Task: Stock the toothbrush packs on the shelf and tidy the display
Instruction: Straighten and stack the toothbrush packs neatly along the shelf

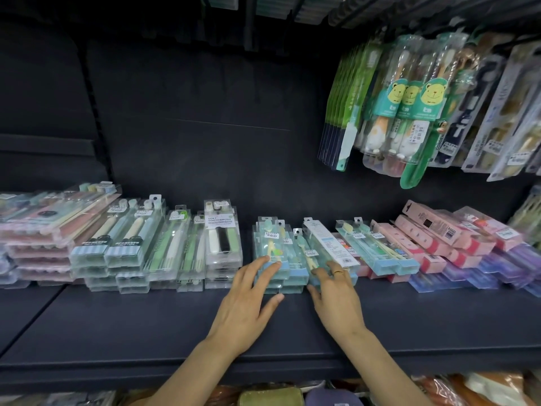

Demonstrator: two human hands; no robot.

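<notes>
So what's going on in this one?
A person is tidying toothbrush packs on a dark shelf. Both hands rest on the teal packs: the left hand lies with straight fingers on one stack, the right hand touches the tilted pack beside it. More stacks flank them.

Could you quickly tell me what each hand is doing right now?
Left hand: open, fingers on a teal clear-plastic toothbrush pack stack.
Right hand: open, fingers on the neighbouring tilted teal pack.

Dark back panel (205, 98), dim light
</notes>
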